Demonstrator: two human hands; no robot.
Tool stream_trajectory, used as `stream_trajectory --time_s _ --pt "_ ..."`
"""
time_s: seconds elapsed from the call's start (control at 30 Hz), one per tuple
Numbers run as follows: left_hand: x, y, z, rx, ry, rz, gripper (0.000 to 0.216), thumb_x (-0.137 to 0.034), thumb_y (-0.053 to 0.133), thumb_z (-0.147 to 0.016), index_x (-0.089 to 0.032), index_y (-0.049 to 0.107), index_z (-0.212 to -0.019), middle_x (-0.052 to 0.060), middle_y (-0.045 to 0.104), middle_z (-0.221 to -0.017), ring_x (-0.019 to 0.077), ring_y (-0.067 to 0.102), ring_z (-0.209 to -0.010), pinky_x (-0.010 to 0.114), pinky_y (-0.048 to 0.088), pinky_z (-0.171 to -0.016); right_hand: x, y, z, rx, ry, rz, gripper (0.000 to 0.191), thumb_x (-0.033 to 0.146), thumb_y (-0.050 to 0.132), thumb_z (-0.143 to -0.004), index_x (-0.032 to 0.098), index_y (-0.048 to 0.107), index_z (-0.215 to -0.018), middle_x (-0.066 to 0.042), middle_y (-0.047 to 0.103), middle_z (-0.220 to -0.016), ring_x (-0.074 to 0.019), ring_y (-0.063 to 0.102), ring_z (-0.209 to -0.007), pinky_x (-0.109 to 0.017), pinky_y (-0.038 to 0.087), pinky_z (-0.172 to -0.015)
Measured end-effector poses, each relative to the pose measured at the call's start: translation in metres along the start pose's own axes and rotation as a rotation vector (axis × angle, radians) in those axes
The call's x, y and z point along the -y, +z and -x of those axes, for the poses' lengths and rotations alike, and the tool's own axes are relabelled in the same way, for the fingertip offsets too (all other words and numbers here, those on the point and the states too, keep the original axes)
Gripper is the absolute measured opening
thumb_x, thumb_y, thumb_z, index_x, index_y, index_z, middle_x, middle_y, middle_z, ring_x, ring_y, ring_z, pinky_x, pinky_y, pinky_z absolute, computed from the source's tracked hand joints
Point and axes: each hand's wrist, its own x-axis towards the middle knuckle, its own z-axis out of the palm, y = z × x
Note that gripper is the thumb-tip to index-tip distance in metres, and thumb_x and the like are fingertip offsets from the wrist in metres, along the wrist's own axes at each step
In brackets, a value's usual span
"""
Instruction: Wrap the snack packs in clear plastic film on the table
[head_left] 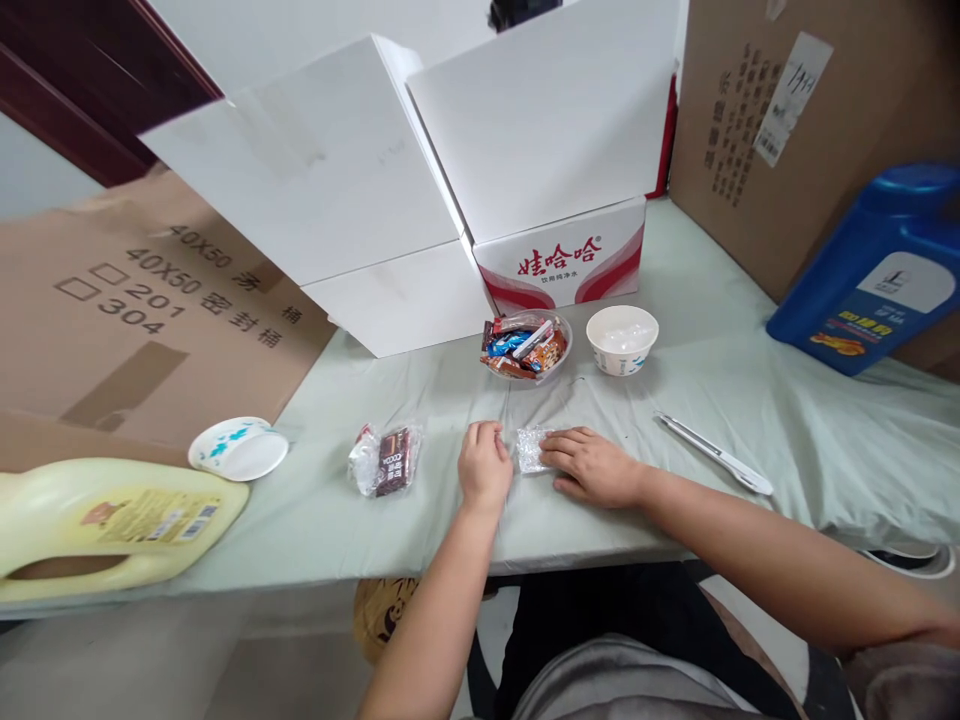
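Observation:
My right hand [592,465] lies flat on the cloth with its fingers stretched out over a small piece of clear bubble wrap [529,450]. Just left of that piece, my left hand [484,465] rests on its side with the fingers curled in; anything inside them is hidden. Further left lies a clear plastic packet with a dark brown cocoa pack [393,461] in it. Beyond my hands stand a clear bowl [564,350] of wrapped snacks and a white paper bowl [622,350] with clear plastic in it. A utility knife [716,455] lies right of my right hand.
White cartons [555,120] stand along the back of the green-covered table [427,540]. Large brown boxes [127,330] flank both sides. A blue bottle [874,270] stands at right; a yellow jug [172,525] and a tipped paper bowl [217,448] lie at left.

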Motion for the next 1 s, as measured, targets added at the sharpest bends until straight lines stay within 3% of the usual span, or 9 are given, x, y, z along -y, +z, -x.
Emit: stream_trajectory --time_s 0.13,0.37,0.5,0.57,0.6,0.73,0.83,0.93,1.0 --pt "-0.005 0.003 0.004 0.089 0.350 0.155 0.024 -0.002 0.046 -0.078 -0.019 0.062 -0.085 0.006 0.065 -0.093 0.0218 0.058 -0.093 0.037 0.049 -0.086 -0.001 0.001 -0.003 -0.028 0.008 0.027 0.032 0.022 0.054 -0.091 0.015 0.062 -0.121 -0.013 0.061 -0.129 -0.0259 0.052 -0.122 -0.043 0.039 -0.102" --pt "0.004 0.017 0.003 0.041 0.218 0.341 0.023 -0.007 0.047 -0.080 -0.019 0.060 -0.095 0.007 0.061 -0.098 0.0204 0.059 -0.094 0.034 0.053 -0.080 -0.008 -0.013 -0.001 -0.002 -0.040 0.139 0.025 0.008 0.046 -0.089 0.015 0.070 -0.093 -0.010 0.070 -0.093 -0.0212 0.058 -0.088 -0.033 0.047 -0.079" --pt "0.009 0.019 0.002 0.065 0.218 0.342 0.017 -0.008 0.049 -0.079 -0.020 0.060 -0.086 0.005 0.061 -0.092 0.0201 0.059 -0.090 0.035 0.052 -0.081 -0.030 -0.064 0.006 -0.376 0.006 0.191 0.034 0.009 0.039 -0.091 0.018 0.070 -0.101 -0.010 0.069 -0.105 -0.0205 0.056 -0.097 -0.033 0.047 -0.084" --pt "0.008 0.020 0.002 0.075 0.239 0.308 0.016 -0.008 0.051 -0.079 -0.020 0.061 -0.082 0.005 0.061 -0.090 0.0208 0.058 -0.091 0.036 0.050 -0.083 -0.047 -0.096 0.002 -0.547 0.175 0.293 0.036 0.010 0.037 -0.091 0.018 0.071 -0.103 -0.011 0.068 -0.108 -0.0230 0.055 -0.102 -0.036 0.045 -0.088" --pt "0.007 0.020 0.001 0.077 0.243 0.295 0.017 -0.007 0.051 -0.079 -0.021 0.061 -0.082 0.005 0.061 -0.090 0.0208 0.057 -0.091 0.036 0.050 -0.083 -0.056 -0.109 -0.001 -0.548 0.289 0.345 0.036 0.011 0.038 -0.091 0.017 0.071 -0.105 -0.012 0.068 -0.111 -0.0248 0.055 -0.105 -0.038 0.044 -0.089" --pt "0.004 0.021 0.001 0.075 0.240 0.276 0.018 -0.006 0.052 -0.078 -0.021 0.062 -0.082 0.004 0.061 -0.091 0.0206 0.056 -0.090 0.035 0.050 -0.082 -0.090 -0.135 -0.020 -0.081 0.700 0.399 0.041 0.021 0.035 -0.094 0.017 0.068 -0.117 -0.015 0.066 -0.120 -0.0297 0.056 -0.109 -0.052 0.033 -0.099" --pt "0.004 0.021 0.001 0.082 0.234 0.279 0.019 -0.005 0.053 -0.077 -0.021 0.062 -0.081 0.004 0.062 -0.090 0.0208 0.056 -0.089 0.035 0.050 -0.081 -0.102 -0.131 -0.028 0.168 0.775 0.335 0.049 0.043 0.030 -0.097 0.021 0.067 -0.119 -0.014 0.067 -0.119 -0.0328 0.056 -0.112 -0.064 0.023 -0.101" --pt "0.004 0.021 0.001 0.084 0.219 0.285 0.019 -0.004 0.054 -0.076 -0.020 0.063 -0.080 0.004 0.062 -0.090 0.0208 0.056 -0.091 0.035 0.050 -0.082 -0.097 -0.126 -0.024 0.190 0.757 0.361 0.056 0.055 0.030 -0.095 0.021 0.061 -0.128 -0.015 0.060 -0.131 -0.0355 0.049 -0.122 -0.067 0.017 -0.103" --pt "0.003 0.021 0.001 0.082 0.209 0.289 0.019 -0.004 0.054 -0.075 -0.020 0.063 -0.079 0.004 0.061 -0.091 0.0207 0.056 -0.091 0.035 0.050 -0.083 -0.083 -0.123 -0.013 0.038 0.671 0.439 0.053 0.051 0.033 -0.095 0.019 0.060 -0.127 -0.015 0.058 -0.134 -0.0346 0.047 -0.124 -0.063 0.018 -0.104"
